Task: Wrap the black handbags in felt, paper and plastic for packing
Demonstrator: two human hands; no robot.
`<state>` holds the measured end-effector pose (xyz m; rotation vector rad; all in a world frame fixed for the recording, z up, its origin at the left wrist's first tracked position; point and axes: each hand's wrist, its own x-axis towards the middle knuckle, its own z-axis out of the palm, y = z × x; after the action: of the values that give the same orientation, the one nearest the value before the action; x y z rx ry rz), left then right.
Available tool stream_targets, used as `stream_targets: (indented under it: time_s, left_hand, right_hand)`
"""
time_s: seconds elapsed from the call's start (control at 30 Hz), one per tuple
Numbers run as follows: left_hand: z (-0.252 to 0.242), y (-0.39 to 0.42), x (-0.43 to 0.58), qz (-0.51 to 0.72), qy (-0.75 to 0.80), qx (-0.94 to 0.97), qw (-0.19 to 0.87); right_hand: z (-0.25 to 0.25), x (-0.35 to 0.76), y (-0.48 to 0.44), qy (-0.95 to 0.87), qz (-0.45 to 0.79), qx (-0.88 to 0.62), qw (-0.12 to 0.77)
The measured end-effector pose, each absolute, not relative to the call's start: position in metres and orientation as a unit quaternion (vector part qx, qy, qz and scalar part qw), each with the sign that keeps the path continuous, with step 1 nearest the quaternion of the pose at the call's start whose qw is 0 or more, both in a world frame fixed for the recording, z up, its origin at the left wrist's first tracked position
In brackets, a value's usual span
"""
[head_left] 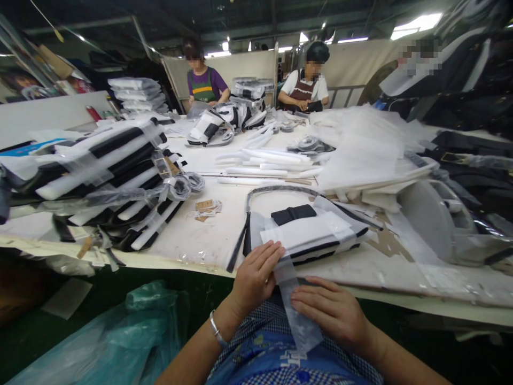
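A light-coloured handbag point(308, 235) lies on the table in front of me, covered with white and translucent padding, with a black bow point(293, 214) on top. A translucent packing strip point(285, 275) runs from the bag's near edge down over the table edge to my lap. My left hand point(256, 275) is outstretched, its fingers together and lying at the bag's near edge by the strip. Across the strip lower down lie the extended fingers of my right hand point(334, 310); its thumb is hidden. The bag's wrapped strap point(276, 190) arches behind it.
Padded black-and-white bags point(108, 166) are stacked at left. White foam rods point(272, 160) and foam sheets point(360, 144) lie farther back. Tags point(206, 208) rest left of the bag. A grey bag point(436, 219) stands at right. Two people work across the table.
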<state>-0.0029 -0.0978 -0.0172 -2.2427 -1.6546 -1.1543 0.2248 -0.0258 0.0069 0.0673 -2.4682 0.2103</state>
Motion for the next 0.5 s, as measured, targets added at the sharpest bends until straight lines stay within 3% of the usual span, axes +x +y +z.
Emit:
stream_targets:
  time_s: [0.23, 0.5]
  left_hand:
    - [0.002, -0.108, -0.009, -0.341, -0.541, -0.768, -0.036]
    - [-0.023, -0.094, 0.000, -0.412, -0.552, -0.719, 0.092]
  right_hand:
    - [0.000, 0.228, -0.029, -0.941, 0.094, 0.012, 0.325]
    - [-0.007, 0.234, -0.036, -0.946, 0.080, 0.004, 0.315]
